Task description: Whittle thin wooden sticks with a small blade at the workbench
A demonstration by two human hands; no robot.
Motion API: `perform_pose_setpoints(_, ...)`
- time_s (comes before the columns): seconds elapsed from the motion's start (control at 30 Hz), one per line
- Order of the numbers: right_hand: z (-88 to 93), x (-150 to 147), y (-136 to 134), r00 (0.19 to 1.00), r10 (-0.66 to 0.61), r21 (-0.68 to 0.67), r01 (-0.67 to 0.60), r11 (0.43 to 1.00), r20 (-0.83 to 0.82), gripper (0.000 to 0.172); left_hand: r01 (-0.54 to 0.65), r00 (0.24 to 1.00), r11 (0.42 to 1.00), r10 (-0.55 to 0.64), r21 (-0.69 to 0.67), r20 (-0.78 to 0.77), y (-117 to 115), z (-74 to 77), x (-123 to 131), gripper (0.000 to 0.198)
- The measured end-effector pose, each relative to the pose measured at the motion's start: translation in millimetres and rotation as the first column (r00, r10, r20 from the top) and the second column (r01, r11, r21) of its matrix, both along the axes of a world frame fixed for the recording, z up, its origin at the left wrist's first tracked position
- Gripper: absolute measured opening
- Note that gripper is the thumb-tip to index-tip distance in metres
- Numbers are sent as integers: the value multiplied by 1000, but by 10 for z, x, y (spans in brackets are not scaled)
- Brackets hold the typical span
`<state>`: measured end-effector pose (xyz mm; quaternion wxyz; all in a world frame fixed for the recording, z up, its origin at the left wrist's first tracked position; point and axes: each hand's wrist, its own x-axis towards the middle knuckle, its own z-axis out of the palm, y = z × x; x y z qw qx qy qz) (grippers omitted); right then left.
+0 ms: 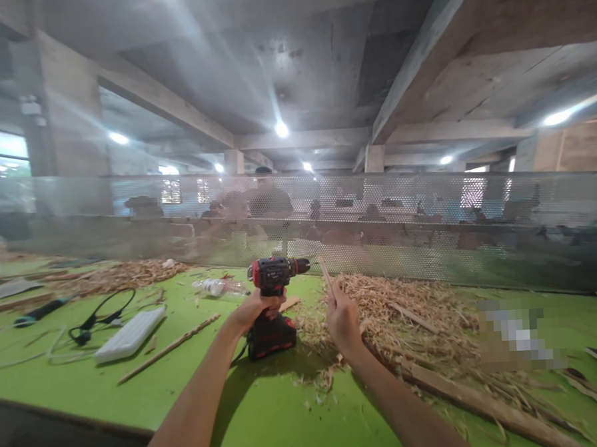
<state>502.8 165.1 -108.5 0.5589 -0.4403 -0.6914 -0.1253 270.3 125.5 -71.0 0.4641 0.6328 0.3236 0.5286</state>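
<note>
My left hand (263, 305) is wrapped round the handle of a black and red cordless drill (274, 273). The drill stands upright, its chuck pointing right, its battery base low over the green tabletop. In my right hand (342, 311) is a thin wooden stick (325, 270), gripped near its lower end and slanting up to the left. Its upper end is close to the tip of the drill; whether the two touch I cannot tell. Beside the left forearm lies a carved, twisted wooden stick (169, 348). A clear plastic bottle (219, 287) lies behind the drill.
Wood shavings (407, 304) heap up on the right, around a long wooden strip (480, 397). On the left are a white power strip (130, 335), black cable (91, 321) and a dark-handled tool (40, 313). A perforated metal screen (403, 224) borders the table's back; people show dimly behind it.
</note>
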Motion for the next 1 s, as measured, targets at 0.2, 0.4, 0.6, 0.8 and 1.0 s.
perform_pose_setpoints(0.2, 7, -8, -7, 1000, -16, -30, 16, 999, 20, 56, 6, 1000, 1000, -6, 4, 3, 15, -15, -9, 32)
perform_pose_setpoints(0.4, 27, -17, -30, 1000, -3, -64, 5, 998, 29, 58, -2, 1000, 1000, 2, -8, 3, 15, -10, -5, 32)
perform_pose_setpoints(0.6, 6, -17, -12, 999, 13, -71, -10, 997, 40, 52, 11, 1000, 1000, -11, 5, -7, -2, 16, 3, 32)
perform_pose_setpoints(0.8, -7, -15, 5, 999, 19, -68, -16, 998, 44, 46, 26, 999, 1000, -25, 2, -26, -14, 36, 12, 31)
perform_pose_setpoints(1.0, 12, -29, -11, 1000, 19, -49, -18, 999, 23, 46, 26, 999, 1000, -26, 1, -34, -13, 40, 11, 31)
